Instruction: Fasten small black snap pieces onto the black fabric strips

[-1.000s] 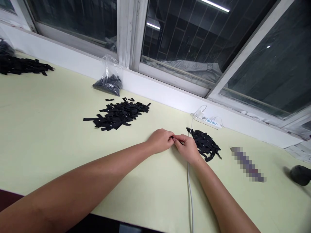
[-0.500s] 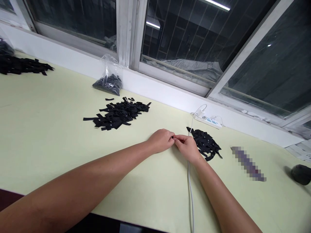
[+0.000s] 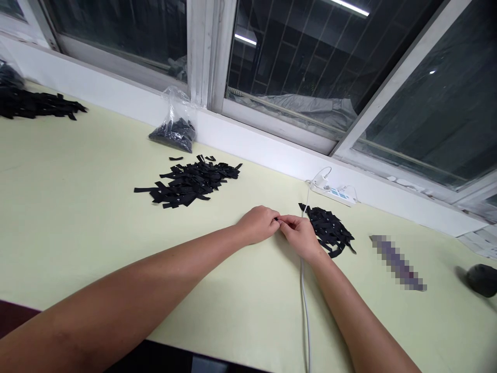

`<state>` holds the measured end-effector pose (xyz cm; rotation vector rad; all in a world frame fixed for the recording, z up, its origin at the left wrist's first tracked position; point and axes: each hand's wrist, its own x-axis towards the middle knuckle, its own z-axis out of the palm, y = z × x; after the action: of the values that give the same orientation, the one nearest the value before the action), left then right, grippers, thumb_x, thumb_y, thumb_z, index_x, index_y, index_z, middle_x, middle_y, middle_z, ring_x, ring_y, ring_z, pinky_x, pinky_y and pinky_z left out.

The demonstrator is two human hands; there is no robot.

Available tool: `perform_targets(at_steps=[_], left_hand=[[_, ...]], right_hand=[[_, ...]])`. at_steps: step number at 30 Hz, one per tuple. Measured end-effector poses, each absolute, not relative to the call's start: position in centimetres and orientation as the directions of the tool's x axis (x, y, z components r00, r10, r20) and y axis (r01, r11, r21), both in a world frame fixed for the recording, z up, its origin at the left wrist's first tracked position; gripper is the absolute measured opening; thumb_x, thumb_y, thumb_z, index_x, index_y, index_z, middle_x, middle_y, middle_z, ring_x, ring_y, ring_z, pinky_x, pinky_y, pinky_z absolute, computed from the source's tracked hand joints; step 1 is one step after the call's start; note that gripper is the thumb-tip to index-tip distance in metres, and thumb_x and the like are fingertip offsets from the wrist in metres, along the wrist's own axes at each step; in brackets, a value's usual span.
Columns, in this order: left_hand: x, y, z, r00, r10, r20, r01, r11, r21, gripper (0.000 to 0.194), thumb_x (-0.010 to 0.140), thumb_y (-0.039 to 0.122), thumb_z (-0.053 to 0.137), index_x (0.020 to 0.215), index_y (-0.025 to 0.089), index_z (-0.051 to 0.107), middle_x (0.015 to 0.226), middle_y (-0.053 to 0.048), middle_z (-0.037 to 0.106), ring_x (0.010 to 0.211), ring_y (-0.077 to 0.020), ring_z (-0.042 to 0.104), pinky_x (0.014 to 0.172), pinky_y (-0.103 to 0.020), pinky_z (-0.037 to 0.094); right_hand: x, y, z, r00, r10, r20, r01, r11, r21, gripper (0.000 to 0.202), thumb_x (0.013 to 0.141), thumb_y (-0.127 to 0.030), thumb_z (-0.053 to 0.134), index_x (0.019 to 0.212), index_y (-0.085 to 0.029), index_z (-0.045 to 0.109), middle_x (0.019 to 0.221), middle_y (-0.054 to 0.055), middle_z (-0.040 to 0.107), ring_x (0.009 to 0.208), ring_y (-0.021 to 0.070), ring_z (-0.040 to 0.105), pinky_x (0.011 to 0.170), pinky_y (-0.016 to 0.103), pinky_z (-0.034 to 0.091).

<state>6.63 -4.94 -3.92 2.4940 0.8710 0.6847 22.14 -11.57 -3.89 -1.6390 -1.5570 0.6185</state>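
My left hand (image 3: 257,226) and my right hand (image 3: 301,235) meet fingertip to fingertip over the table, both closed in a pinch. Between them shows a tiny bit of a black strip (image 3: 276,219); most of it is hidden by the fingers. Just behind my right hand lies a pile of black fabric strips (image 3: 330,228) with small pale specks. A larger heap of similar black strips (image 3: 190,184) spreads to the left, beyond my left hand.
A clear plastic bag (image 3: 174,127) of black pieces leans by the wall. A white cable (image 3: 305,311) runs under my right wrist from a power strip (image 3: 334,194). Another black pile (image 3: 39,105) lies far left. A blurred-out long object (image 3: 398,263) and a dark object (image 3: 482,280) sit right.
Both hands hold the same pinch in nearly the same place. The whole view has shifted very slightly; the piles have not changed.
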Motion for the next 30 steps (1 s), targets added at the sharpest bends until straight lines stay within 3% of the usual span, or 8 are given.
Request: perform_targets(at_steps=[12,19,25,30], left_hand=[[6.8,-4.7,-3.9,0.663,0.689,0.293,0.440,-0.675,0.592,0.034,0.083,0.021,0.044,0.088,0.022,0.077,0.083,-0.003,0.075,0.073,-0.0182,0.063,0.066,-0.029,0.043],[6.7,-4.1,-4.1,0.651,0.685,0.327,0.370,-0.662,0.652,0.032,0.082,0.018,0.044,0.082,0.020,0.076,0.080,-0.002,0.074,0.071,-0.0163,0.062,0.064,-0.028,0.042],[6.9,-4.1,-4.7,0.618,0.692,0.373,0.355,-0.668,0.654,0.033,0.086,0.021,0.043,0.093,0.021,0.076,0.089,-0.003,0.076,0.079,-0.0178,0.065,0.074,-0.028,0.047],[7.0,-3.8,-5.1,0.562,0.758,0.331,0.371,-0.588,0.718,0.031,0.091,0.026,0.045,0.106,0.021,0.071,0.086,-0.003,0.075,0.076,-0.0177,0.066,0.069,-0.027,0.048]], right_hand=[[21.8,-11.3,-4.3,0.203,0.971,0.124,0.495,0.008,-0.869,0.040,0.076,-0.037,0.060,0.101,-0.013,0.079,0.075,0.006,0.072,0.066,0.0186,0.059,0.059,0.030,0.045],[21.8,-11.3,-4.3,0.194,0.972,0.135,0.461,0.032,-0.887,0.037,0.076,-0.042,0.065,0.098,-0.016,0.080,0.083,0.008,0.074,0.071,0.0196,0.059,0.063,0.031,0.044],[22.2,-10.8,-4.6,0.278,0.958,0.065,0.373,-0.045,-0.927,0.029,0.073,-0.041,0.067,0.087,-0.017,0.076,0.072,0.004,0.067,0.063,0.0153,0.052,0.062,0.030,0.039],[22.4,-10.7,-4.2,0.321,0.947,0.022,0.276,-0.071,-0.958,0.025,0.069,-0.039,0.068,0.081,-0.017,0.071,0.069,0.002,0.062,0.062,0.0146,0.051,0.062,0.029,0.038]])
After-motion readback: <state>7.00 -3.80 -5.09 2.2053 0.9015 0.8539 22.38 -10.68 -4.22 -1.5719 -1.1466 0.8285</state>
